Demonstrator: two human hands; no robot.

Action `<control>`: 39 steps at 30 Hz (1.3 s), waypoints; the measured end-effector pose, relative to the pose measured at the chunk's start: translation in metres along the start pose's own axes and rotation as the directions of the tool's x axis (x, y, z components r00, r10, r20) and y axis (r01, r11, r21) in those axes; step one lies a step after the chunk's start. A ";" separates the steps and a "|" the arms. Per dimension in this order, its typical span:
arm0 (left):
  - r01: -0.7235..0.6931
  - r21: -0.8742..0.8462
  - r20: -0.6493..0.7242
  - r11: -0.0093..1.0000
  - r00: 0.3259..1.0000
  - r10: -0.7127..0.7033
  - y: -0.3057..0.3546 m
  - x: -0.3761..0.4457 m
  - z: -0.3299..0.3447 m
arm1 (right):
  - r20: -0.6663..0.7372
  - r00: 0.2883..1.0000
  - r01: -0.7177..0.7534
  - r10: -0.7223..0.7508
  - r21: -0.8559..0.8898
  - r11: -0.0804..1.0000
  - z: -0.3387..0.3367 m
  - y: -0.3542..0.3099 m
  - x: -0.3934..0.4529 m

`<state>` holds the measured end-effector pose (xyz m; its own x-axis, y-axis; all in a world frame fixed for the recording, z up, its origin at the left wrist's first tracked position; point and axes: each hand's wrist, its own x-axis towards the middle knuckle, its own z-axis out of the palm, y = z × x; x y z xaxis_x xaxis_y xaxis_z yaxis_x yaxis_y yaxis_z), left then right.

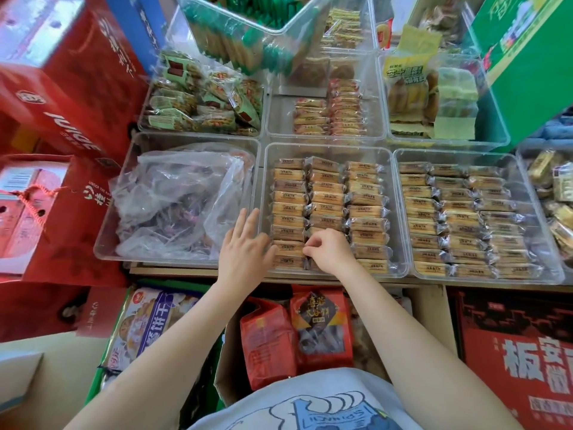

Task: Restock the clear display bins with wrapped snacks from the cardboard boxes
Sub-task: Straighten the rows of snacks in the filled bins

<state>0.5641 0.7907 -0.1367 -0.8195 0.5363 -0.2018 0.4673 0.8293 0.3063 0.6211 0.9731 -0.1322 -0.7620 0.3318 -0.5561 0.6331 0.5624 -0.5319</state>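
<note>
A clear display bin (398, 268) in the middle of the front row holds three columns of tan wrapped snacks (367, 209). My right hand (330, 251) reaches into its near part, fingers curled and pinching a wrapped snack in the middle column. My left hand (243, 248) lies with straight fingers against the bin's near left corner, touching the left column. An open cardboard box (224, 367) below the shelf holds red snack bags (322, 327).
A bin with a crumpled plastic bag (179, 200) sits to the left, another full bin of tan snacks (459, 218) to the right. Further bins fill the back row. Red cartons (62, 88) stack at left, a green carton (533, 57) at right.
</note>
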 end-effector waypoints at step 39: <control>-0.037 0.129 -0.117 0.991 0.992 0.052 -0.001 0.035 -0.004 | -0.080 0.997 -0.003 -0.001 -0.047 0.999 0.001 -0.006 0.026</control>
<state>0.5335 0.8084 -0.1403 -0.8272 0.5569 -0.0752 0.5362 0.8222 0.1910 0.5976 0.9776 -0.1434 -0.7712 0.3904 -0.5028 0.6278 0.5968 -0.4996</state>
